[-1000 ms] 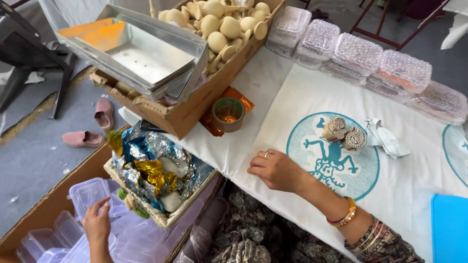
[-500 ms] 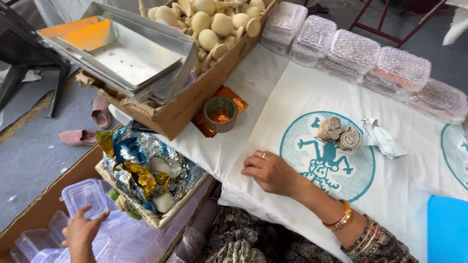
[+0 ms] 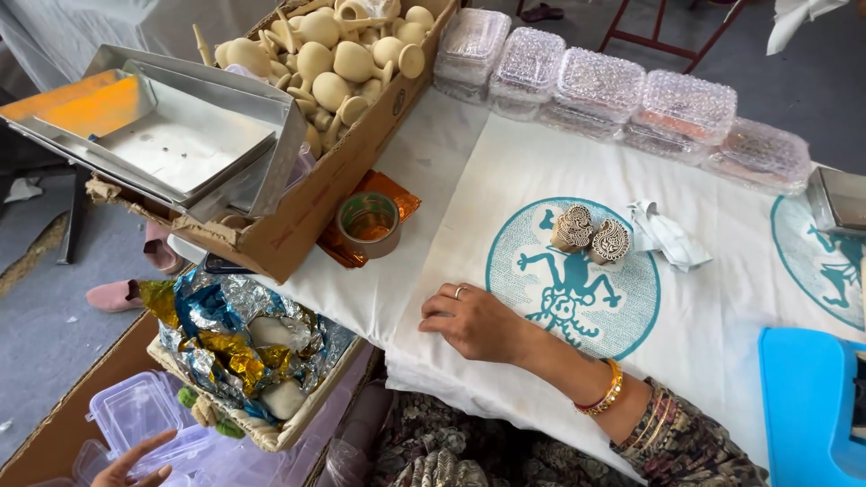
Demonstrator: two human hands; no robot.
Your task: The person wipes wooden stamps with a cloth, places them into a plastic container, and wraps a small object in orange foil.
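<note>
Fingers curled flat, right hand pressing white printed cloth, gripping nothing. Left hand spread over clear plastic boxes below table edge. Risk: leaning sideways drags cloth, toppling carved stamps.

Under the right hand: white cloth, matt, woven, lightly creased, with a flat teal print. Just beyond the fingers, two carved wooden blocks, pale brown, deeply incised and rough-looking. Beside them a crumpled white paper or cloth scrap; which one could not be told. Farther out, clear plastic boxes, glossy, with pebbled lids. Left of that hand, a roll of tape, shiny. Cardboard box, matt brown, torn at the edges, held unvarnished turned wooden pieces and dull grey metal trays. Near the left hand: clear smooth plastic containers and crinkled metallic foil, glossy, in a woven basket.
</note>
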